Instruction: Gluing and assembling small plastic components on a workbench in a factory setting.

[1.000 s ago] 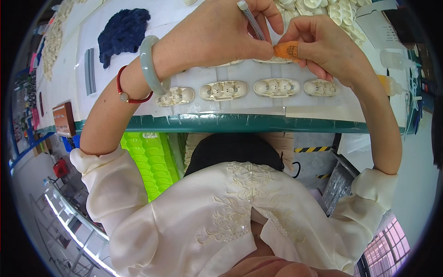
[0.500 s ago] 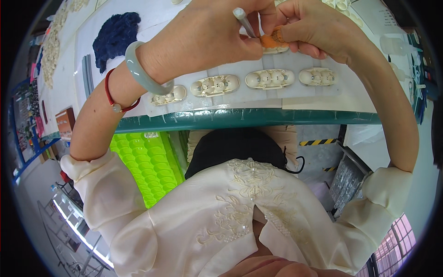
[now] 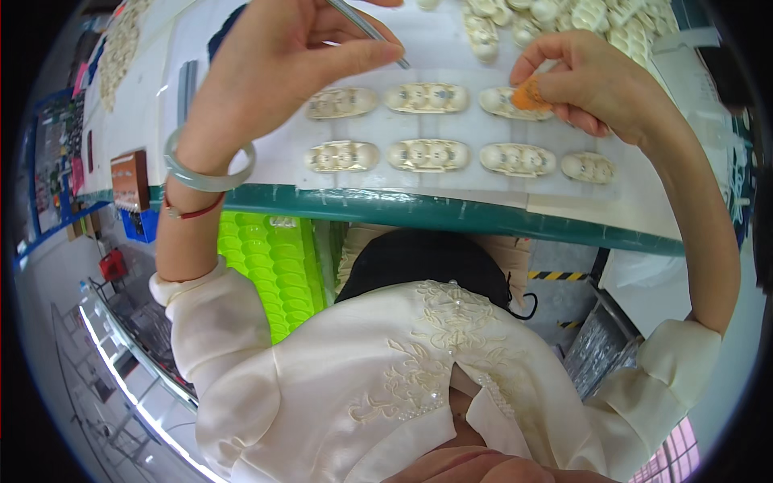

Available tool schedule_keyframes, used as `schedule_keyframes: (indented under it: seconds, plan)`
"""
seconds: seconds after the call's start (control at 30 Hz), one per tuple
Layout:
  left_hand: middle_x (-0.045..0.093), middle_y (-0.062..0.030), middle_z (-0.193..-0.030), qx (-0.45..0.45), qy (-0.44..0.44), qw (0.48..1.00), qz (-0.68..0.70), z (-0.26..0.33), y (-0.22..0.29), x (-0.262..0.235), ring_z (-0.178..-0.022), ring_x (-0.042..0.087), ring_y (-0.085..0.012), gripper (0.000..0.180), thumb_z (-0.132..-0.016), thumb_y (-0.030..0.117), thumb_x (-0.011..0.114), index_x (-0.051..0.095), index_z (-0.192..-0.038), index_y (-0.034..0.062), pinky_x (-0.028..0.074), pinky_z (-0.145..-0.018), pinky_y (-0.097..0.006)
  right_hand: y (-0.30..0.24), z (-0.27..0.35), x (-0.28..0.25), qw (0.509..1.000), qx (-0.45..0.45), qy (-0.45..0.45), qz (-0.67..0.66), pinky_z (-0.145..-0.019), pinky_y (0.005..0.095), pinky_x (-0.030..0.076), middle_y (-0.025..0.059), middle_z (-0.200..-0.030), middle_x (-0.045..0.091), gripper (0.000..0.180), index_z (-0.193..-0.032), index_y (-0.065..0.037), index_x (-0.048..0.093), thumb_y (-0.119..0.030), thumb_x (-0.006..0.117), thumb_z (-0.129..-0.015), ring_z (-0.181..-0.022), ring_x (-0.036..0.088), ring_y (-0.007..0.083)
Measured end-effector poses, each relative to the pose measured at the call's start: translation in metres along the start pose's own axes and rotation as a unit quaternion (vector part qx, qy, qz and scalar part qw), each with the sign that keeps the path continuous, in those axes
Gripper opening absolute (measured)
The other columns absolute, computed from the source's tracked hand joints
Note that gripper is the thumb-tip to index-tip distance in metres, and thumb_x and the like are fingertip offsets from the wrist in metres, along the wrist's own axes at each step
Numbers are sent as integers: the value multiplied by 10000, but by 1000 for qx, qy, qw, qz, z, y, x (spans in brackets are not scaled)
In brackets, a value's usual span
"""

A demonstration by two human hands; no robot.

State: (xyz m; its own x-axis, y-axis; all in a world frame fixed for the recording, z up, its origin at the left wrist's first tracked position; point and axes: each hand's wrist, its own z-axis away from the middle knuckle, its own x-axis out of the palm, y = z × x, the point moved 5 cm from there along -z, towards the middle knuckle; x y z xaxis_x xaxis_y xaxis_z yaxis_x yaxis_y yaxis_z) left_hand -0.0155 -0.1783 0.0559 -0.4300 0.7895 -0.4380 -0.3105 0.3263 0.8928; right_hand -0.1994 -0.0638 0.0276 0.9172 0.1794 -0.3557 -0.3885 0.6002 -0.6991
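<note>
Left hand (image 3: 270, 68) grips slim grey rod (image 3: 358, 22): long axis 10-to-4, tip toward 4 o'clock, above the counter (image 3: 362, 208). Right hand (image 3: 600, 88) bunched narrow, orange patch (image 3: 531, 95) at fingertips; worn or pinched, cannot tell. Around: cream oblong pieces (image 3: 427, 155), two rows, axes roughly 9-to-3. Counter white-topped, green-edged. Cream heap (image 3: 555, 14) at 1 o'clock; lime tray (image 3: 270, 270), 8-to-9. Rod smooth; pieces domed; tray scalloped.

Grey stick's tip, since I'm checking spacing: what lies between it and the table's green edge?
In the head view, an upper cream case and, nearer the green edge, a lower cream case.
</note>
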Motion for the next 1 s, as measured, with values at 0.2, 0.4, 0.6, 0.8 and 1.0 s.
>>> schedule_keyframes:
  seconds: [0.2, 0.4, 0.6, 0.8, 1.0]
  plan:
    - [659, -90, -898, 4, -1, 1000, 3, 10, -9, 5, -862, 627, -120, 238, -821, 41, 647, 574, -1044, -4, 495, -774, -214, -3, -6, 2, 999, 31, 9, 8, -284, 188, 255, 25, -522, 512, 185, -869, 15, 597, -48, 533, -707, -328, 371, 38]
    - [629, -48, -863, 26, -50, 998, 1, 3, -16, 17, -781, 614, -84, 112, -807, 41, 664, 606, -882, -19, 495, -737, -193, -11, -5, 1, 999, 43, 2, 29, -325, 195, 273, 41, -581, 547, 156, -823, 15, 603, -76, 621, -698, -361, 392, 39]
    - [614, -14, -791, 60, -51, 995, -53, -1, -14, 20, -706, 586, -49, 83, -775, 28, 674, 613, -792, -26, 480, -637, -169, -9, -6, 2, 998, 55, 2, 6, -319, 195, 269, 45, -576, 542, 164, -822, 21, 602, -70, 630, -688, -356, 391, 41]
    - [607, -22, -730, 116, -32, 987, -107, -1, -7, 24, -674, 602, -77, 72, -726, -18, 645, 597, -780, -16, 499, -637, -188, -7, -7, 1, 999, 41, -10, 2, -320, 193, 268, 40, -573, 536, 166, -827, 23, 603, -70, 630, -691, -359, 393, 40]
    - [617, -41, -723, 131, -27, 978, -157, 3, -1, 29, -675, 624, -105, 104, -710, -35, 630, 593, -798, 5, 536, -638, -218, -5, -7, 0, 999, 37, -8, 10, -337, 197, 284, 30, -574, 532, 166, -827, 14, 610, -93, 630, -703, -377, 405, 42]
